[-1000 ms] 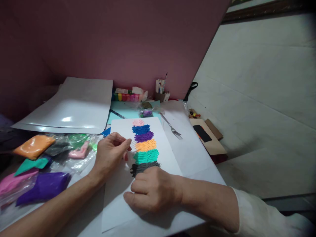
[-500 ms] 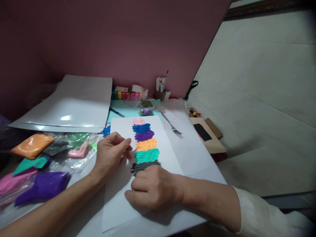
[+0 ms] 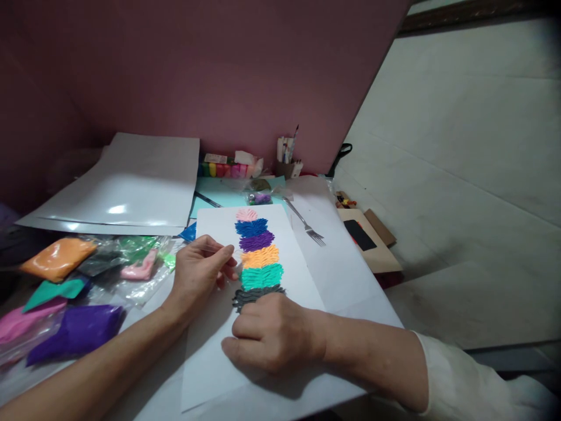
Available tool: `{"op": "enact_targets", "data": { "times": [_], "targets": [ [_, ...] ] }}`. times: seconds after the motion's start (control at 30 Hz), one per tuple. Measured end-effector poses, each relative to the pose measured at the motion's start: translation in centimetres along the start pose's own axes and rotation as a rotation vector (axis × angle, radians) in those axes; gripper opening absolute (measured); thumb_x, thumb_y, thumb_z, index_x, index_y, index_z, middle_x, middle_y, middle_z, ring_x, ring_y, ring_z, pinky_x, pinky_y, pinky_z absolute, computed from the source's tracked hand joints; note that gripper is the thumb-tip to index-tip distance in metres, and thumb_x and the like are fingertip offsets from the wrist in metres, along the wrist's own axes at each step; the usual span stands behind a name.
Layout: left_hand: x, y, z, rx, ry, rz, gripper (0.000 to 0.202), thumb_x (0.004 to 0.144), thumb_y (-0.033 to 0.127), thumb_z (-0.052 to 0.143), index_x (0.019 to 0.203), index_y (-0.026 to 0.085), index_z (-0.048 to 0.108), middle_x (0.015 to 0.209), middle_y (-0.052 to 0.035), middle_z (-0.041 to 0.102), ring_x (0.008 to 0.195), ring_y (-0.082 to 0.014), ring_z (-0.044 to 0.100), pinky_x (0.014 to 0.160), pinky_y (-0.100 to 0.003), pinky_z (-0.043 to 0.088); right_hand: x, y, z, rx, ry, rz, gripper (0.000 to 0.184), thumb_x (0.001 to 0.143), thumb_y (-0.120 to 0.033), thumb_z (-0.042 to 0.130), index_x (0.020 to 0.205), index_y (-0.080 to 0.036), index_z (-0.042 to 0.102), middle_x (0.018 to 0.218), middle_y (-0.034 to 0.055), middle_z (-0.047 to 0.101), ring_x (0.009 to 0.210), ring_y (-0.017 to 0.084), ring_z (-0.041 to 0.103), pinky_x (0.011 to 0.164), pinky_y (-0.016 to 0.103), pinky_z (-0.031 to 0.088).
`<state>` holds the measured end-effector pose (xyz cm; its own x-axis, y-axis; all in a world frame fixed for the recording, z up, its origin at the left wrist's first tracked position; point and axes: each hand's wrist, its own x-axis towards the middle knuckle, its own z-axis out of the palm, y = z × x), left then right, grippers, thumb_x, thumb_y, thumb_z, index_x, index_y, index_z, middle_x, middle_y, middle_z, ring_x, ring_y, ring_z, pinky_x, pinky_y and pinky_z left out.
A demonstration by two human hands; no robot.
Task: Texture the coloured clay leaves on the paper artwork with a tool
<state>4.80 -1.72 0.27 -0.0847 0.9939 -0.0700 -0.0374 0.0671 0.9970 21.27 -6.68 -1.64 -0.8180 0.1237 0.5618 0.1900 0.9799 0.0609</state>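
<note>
Soft clay packets: at far left, one orange packet (image 3: 59,259), one hot-pink packet (image 3: 33,318) and one purple packet (image 3: 79,333), plump in clear plastic; a teal piece (image 3: 55,294) lies among them, with a pale pink lump (image 3: 139,269) in clear wrapping to its right.
Glossy sheets: at least two large white sheets (image 3: 131,175), smooth and shiny, stacked behind the packets.
Left hand: the left hand (image 3: 204,269) has thumb and forefinger pressed together, apparently pinching a thin see-through strip (image 3: 237,255), too faint for me to make out properly.
Clay column: six bands make one clay column (image 3: 260,256) down the middle of a matte white paper (image 3: 210,351) on the desk (image 3: 359,310); from the far end, pale pink, blue, purple, yellow-orange, teal, dark grey. The pink is a small rounded cap; the others are wider, with ragged sides and slanting ridges.
Right hand: the right hand (image 3: 276,333) is curled, knuckles up, over the near edge of the grey band; I can't tell what its fingers hold.
Brush cup: one cup (image 3: 284,169) behind, bristling with slim sticks.
Fork: one metal fork (image 3: 304,222), right of the paper, tines toward me.
</note>
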Motion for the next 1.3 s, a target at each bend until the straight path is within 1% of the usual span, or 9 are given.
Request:
{"op": "enact_targets", "data": {
  "times": [0.1,0.37,0.5,0.73,0.9,1.03,1.2,1.3],
  "targets": [
    [-0.09,-0.03,0.02,0.004,-0.007,0.008,0.027,0.070,0.030,0.075,0.063,0.018,0.052,0.056,-0.0004,0.068,0.043,-0.0154,0.062,0.034,-0.019,0.038,-0.04,-0.03,-0.01,0.004,-0.017,0.004,0.008,0.076,-0.010,0.056,0.072,-0.017,0.058,0.065,-0.0023,0.045,0.058,0.013,0.037,0.050,0.030,0.020],
    [-0.08,-0.13,0.11,0.048,-0.002,0.030,0.028,0.070,0.032,0.076,0.062,0.018,0.052,0.056,-0.0005,0.068,0.042,-0.0143,0.061,0.035,-0.019,0.040,-0.18,0.12,0.14,0.006,-0.002,0.009,0.008,0.075,-0.010,0.057,0.071,-0.017,0.059,0.065,-0.0023,0.044,0.058,0.013,0.034,0.050,0.030,0.019],
    [-0.06,-0.28,0.11,0.074,-0.020,0.053,0.028,0.071,0.033,0.074,0.062,0.019,0.052,0.053,0.0003,0.066,0.040,-0.0141,0.059,0.034,-0.020,0.040,-0.24,0.06,0.16,0.010,-0.008,0.013,0.007,0.075,-0.010,0.057,0.072,-0.017,0.058,0.066,-0.0020,0.043,0.059,0.014,0.034,0.051,0.030,0.019],
    [-0.29,-0.50,-0.16,0.140,-0.030,0.152,0.027,0.072,0.031,0.072,0.060,0.020,0.051,0.046,0.0033,0.061,0.035,-0.0113,0.050,0.034,-0.020,0.039,-0.32,0.18,0.29,0.004,-0.019,0.003,0.007,0.077,-0.011,0.056,0.074,-0.017,0.057,0.068,-0.0021,0.044,0.059,0.013,0.035,0.051,0.030,0.020],
    [-0.56,-0.61,-0.14,0.204,-0.011,0.247,0.026,0.075,0.028,0.070,0.059,0.020,0.050,0.044,0.0047,0.058,0.038,-0.0114,0.051,0.038,-0.020,0.039,-0.37,0.08,0.34,0.014,-0.028,0.013,0.005,0.076,-0.013,0.056,0.074,-0.017,0.056,0.068,-0.0019,0.044,0.059,0.014,0.035,0.051,0.031,0.019],
    [-0.68,-0.60,-0.18,0.250,-0.007,0.289,0.026,0.076,0.025,0.068,0.059,0.021,0.049,0.043,0.0058,0.056,0.039,-0.0106,0.050,0.040,-0.021,0.039,-0.28,0.06,0.13,0.022,-0.018,0.015,0.005,0.075,-0.012,0.056,0.073,-0.017,0.056,0.068,-0.0015,0.045,0.059,0.014,0.035,0.051,0.031,0.019],
    [-0.88,-0.29,-0.26,0.322,0.035,0.339,0.025,0.076,0.023,0.066,0.058,0.020,0.049,0.042,0.0066,0.054,0.038,-0.0095,0.047,0.040,-0.020,0.037,-0.22,0.13,0.20,0.009,0.005,0.011,0.007,0.077,-0.011,0.056,0.072,-0.018,0.055,0.067,-0.0021,0.044,0.058,0.014,0.035,0.050,0.030,0.019],
    [-1.02,-0.08,-0.25,0.317,0.077,0.370,0.025,0.076,0.023,0.066,0.059,0.020,0.049,0.043,0.0068,0.053,0.037,-0.0093,0.046,0.039,-0.021,0.036,-0.22,0.16,0.31,0.004,0.005,0.007,0.008,0.077,-0.011,0.056,0.073,-0.018,0.055,0.067,-0.0025,0.044,0.058,0.013,0.034,0.050,0.030,0.019]
  ]
}}
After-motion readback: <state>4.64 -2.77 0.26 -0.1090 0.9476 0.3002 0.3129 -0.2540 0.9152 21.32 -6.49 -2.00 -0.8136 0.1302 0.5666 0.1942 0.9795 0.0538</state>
